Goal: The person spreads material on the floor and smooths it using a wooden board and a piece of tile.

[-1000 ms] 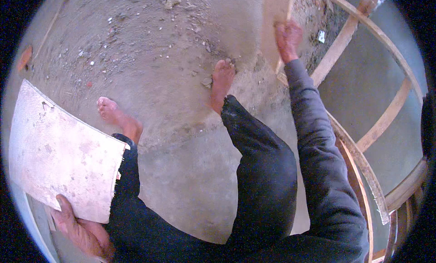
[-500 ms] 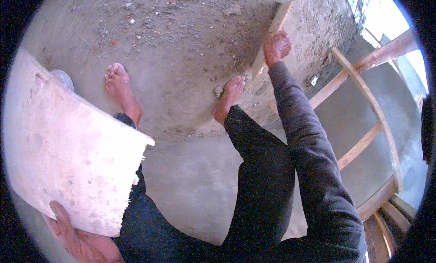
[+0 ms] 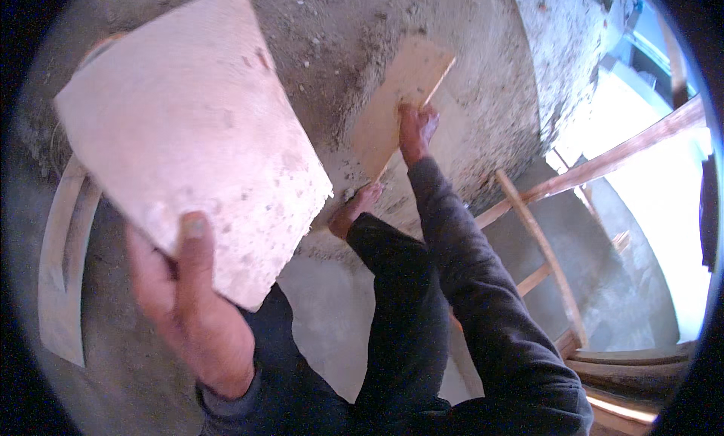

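A broad, pale plywood piece [image 3: 196, 127] with a ragged edge and dark specks is held up in front of me at the left. My left hand [image 3: 185, 300] grips its lower corner, thumb across the face and fingers behind. Ahead, my right hand [image 3: 417, 133] is closed on the right edge of a narrower wooden board [image 3: 396, 89], whose broad face shows. This board's near end reaches down beside my bare right foot [image 3: 354, 208]. My left foot is hidden by the plywood.
Loose, gritty soil [image 3: 317, 52] with small stones lies ahead, rising into a rough bank at the right. Several timber bars [image 3: 547, 244] cross over a grey concrete surface [image 3: 603, 278] there. At the far left lies a pale slotted plank [image 3: 64, 285].
My left hand has lifted the plywood up and to the right, tilting it. The board in my right hand has turned to show its broad face. The view has shifted too.
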Action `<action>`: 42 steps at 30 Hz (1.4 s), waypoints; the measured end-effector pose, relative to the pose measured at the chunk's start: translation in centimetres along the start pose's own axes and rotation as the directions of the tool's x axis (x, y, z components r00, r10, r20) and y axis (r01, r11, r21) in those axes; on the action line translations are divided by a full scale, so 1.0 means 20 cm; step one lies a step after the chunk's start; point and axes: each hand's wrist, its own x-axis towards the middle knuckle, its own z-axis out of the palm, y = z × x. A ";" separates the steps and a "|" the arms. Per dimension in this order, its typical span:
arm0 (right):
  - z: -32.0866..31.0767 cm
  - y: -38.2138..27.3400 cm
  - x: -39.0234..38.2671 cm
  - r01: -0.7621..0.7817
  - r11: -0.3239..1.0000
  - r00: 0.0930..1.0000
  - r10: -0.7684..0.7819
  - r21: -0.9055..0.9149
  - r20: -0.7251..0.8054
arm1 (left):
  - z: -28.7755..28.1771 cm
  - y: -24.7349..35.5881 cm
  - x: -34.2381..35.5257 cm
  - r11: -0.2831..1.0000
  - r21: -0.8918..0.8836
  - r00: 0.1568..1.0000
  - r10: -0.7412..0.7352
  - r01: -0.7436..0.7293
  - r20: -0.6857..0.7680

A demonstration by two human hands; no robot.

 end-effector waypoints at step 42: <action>-1.28 -0.39 -0.54 -0.115 0.990 0.979 0.127 -0.082 0.158 | 0.11 -0.31 0.11 0.814 0.438 0.918 0.275 -0.381 0.287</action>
